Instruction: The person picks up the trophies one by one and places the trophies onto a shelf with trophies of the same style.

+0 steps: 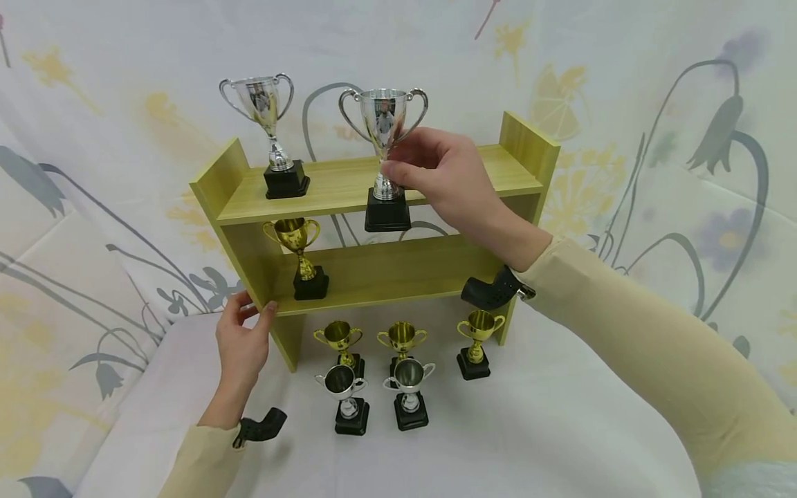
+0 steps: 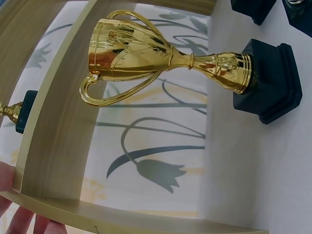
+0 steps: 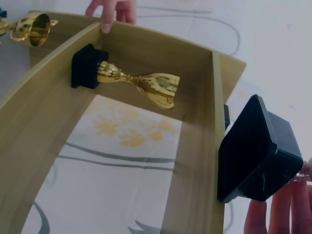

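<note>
My right hand (image 1: 445, 173) pinches the stem of a silver trophy cup (image 1: 382, 114) with two handles, held upright. Its black base overlaps the upper board's front edge in the head view; the right wrist view shows the base (image 3: 258, 151) tilted close by that board. My left hand (image 1: 241, 346) grips the left side of the wooden shelf (image 1: 380, 273), thumb on the front, other fingers round the side panel. Another silver trophy (image 1: 260, 97) stands at the upper board's left end. Below it, a gold trophy (image 1: 296, 236) stands on the lower board.
On the white cloth under and before the shelf stand a gold trophy (image 1: 339, 335) at left, a gold trophy (image 1: 402, 335) mid, and a gold trophy (image 1: 479, 325) at right. Two smaller silver trophies (image 1: 340, 380) stand in front. Flower-patterned cloth (image 1: 623, 173) hangs behind.
</note>
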